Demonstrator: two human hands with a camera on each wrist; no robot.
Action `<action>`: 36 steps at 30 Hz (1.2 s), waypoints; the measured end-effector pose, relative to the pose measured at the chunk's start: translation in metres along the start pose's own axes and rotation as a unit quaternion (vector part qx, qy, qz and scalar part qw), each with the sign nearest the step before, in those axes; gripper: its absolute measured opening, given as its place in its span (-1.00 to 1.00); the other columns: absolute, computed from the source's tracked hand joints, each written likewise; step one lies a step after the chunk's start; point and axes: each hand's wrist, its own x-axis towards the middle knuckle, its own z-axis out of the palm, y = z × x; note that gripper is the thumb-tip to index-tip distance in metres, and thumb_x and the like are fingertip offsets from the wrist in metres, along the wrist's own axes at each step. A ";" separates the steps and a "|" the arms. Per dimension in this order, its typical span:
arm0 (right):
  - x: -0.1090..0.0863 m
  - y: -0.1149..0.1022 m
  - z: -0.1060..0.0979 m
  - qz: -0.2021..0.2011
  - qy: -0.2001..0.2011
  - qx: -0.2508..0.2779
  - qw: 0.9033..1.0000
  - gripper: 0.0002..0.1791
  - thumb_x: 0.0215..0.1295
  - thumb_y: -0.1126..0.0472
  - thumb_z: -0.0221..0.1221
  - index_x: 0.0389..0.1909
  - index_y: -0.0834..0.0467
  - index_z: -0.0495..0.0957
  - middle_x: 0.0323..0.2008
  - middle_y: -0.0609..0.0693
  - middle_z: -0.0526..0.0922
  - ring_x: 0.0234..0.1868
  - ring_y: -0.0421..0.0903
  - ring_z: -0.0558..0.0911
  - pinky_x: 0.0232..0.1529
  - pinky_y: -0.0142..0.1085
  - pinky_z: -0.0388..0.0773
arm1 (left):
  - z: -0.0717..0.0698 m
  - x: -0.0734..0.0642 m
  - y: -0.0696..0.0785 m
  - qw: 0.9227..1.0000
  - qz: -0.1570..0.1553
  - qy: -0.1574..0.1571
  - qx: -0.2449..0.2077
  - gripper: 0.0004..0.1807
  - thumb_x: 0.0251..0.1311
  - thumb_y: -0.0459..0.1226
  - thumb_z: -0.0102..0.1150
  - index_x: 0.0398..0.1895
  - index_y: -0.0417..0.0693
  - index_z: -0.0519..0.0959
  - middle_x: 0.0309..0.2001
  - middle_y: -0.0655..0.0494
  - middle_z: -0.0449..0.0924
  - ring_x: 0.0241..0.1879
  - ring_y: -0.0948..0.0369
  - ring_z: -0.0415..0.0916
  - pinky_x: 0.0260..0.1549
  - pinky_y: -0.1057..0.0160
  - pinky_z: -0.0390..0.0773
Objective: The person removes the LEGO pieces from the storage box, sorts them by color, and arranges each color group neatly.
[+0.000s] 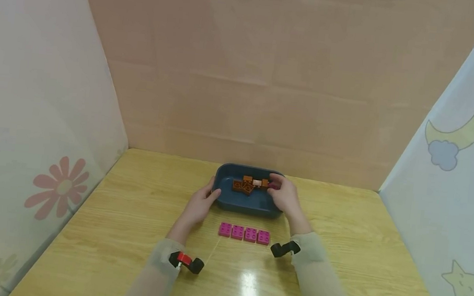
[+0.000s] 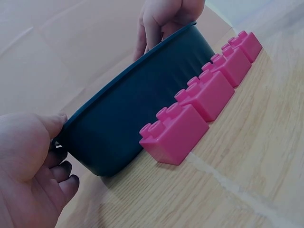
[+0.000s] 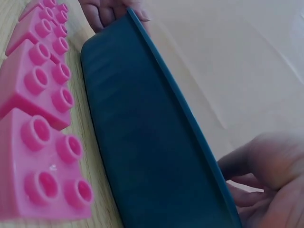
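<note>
A dark blue plastic tray [image 1: 248,210] stands on the table. My left hand [image 1: 199,206] grips its left end, thumb over the rim and the other fingers outside, as the left wrist view shows. My right hand [image 1: 285,197] reaches over the right end, its fingers around a pink toy brick [image 1: 274,185], mostly covered by them. Beside that brick, several brown toy bricks [image 1: 238,185] lie in the tray. In the right wrist view the tray wall [image 3: 137,123] hides the right fingertips.
In front of the tray, several pink toy bricks [image 1: 238,232] stand studs up in a row on the wooden table [image 1: 132,233]. A brown covered wall [image 1: 252,82] rises behind. Patterned white sheets [image 1: 45,75] flank the table on both sides.
</note>
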 end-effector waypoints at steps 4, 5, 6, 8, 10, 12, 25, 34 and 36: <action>0.003 0.001 0.003 0.006 0.018 -0.013 1.000 -0.44 0.47 0.47 0.20 0.48 0.34 0.46 0.24 0.36 0.65 0.28 0.26 0.61 0.30 0.13 0.57 | -0.001 -0.001 -0.001 1.000 -0.002 -0.003 -0.006 -0.23 0.69 0.02 -0.02 0.75 -0.08 0.02 0.71 0.01 -0.02 0.66 -0.07 -0.02 0.61 -0.07 0.06; 0.003 0.001 0.004 0.008 0.020 -0.016 1.000 -0.44 0.47 0.47 0.20 0.47 0.34 0.46 0.23 0.37 0.65 0.27 0.26 0.61 0.29 0.13 0.57 | -0.001 0.000 -0.001 1.000 -0.002 -0.003 -0.008 -0.24 0.70 0.00 -0.02 0.75 -0.09 0.02 0.71 0.01 -0.02 0.66 -0.07 -0.02 0.61 -0.07 0.06; 0.004 0.001 0.005 0.009 0.023 -0.020 0.999 -0.44 0.47 0.47 0.20 0.47 0.34 0.46 0.23 0.37 0.65 0.28 0.26 0.61 0.29 0.13 0.56 | -0.001 0.000 -0.002 1.000 -0.002 -0.003 -0.007 -0.25 0.70 -0.01 -0.02 0.75 -0.10 0.02 0.71 0.00 -0.01 0.66 -0.08 -0.01 0.61 -0.08 0.07; 0.004 0.000 0.007 0.010 0.026 -0.027 0.999 -0.44 0.46 0.47 0.19 0.47 0.35 0.47 0.24 0.37 0.64 0.27 0.27 0.60 0.30 0.13 0.55 | -0.001 0.000 -0.004 1.000 -0.003 -0.001 -0.009 -0.26 0.70 -0.04 -0.01 0.75 -0.10 0.03 0.71 -0.01 -0.01 0.66 -0.08 -0.02 0.61 -0.09 0.07; 0.005 0.000 0.008 0.012 0.027 -0.039 0.999 -0.44 0.45 0.47 0.19 0.46 0.35 0.47 0.22 0.37 0.65 0.25 0.26 0.60 0.29 0.13 0.55 | -0.002 0.001 -0.005 1.000 -0.003 0.000 -0.011 -0.27 0.70 -0.06 -0.01 0.75 -0.08 0.03 0.71 -0.01 -0.01 0.67 -0.07 -0.02 0.61 -0.09 0.06; 0.006 -0.001 0.010 0.015 0.026 -0.053 0.998 -0.44 0.45 0.46 0.19 0.45 0.36 0.47 0.20 0.37 0.65 0.22 0.25 0.61 0.26 0.12 0.56 | -0.002 0.001 -0.005 1.000 -0.002 0.000 -0.012 -0.27 0.70 -0.06 0.00 0.75 -0.08 0.03 0.71 -0.01 -0.01 0.67 -0.07 -0.03 0.61 -0.09 0.05; 0.013 -0.002 0.014 0.035 0.006 -0.061 0.998 -0.41 0.42 0.48 0.20 0.47 0.39 0.44 0.18 0.36 0.65 0.20 0.25 0.63 0.22 0.09 0.61 | -0.003 0.002 -0.008 1.000 -0.002 0.000 -0.019 -0.25 0.69 -0.04 0.01 0.74 -0.08 0.03 0.70 -0.01 0.00 0.66 -0.08 -0.01 0.61 -0.10 0.07; 0.016 0.000 0.016 0.044 -0.002 -0.041 0.998 -0.40 0.43 0.48 0.21 0.48 0.41 0.41 0.29 0.40 0.59 0.27 0.26 0.64 0.28 0.07 0.61 | -0.003 0.003 -0.012 1.000 0.007 0.006 -0.008 -0.23 0.68 0.00 0.02 0.73 -0.14 0.05 0.69 -0.06 0.04 0.64 -0.12 0.06 0.59 -0.12 0.10; 0.015 0.001 0.018 0.040 -0.001 -0.043 0.998 -0.40 0.43 0.48 0.21 0.48 0.41 0.42 0.31 0.40 0.58 0.28 0.27 0.63 0.27 0.07 0.61 | -0.002 0.002 -0.013 1.000 0.007 0.007 -0.007 -0.22 0.68 0.01 0.02 0.73 -0.14 0.06 0.69 -0.06 0.05 0.64 -0.12 0.06 0.59 -0.13 0.10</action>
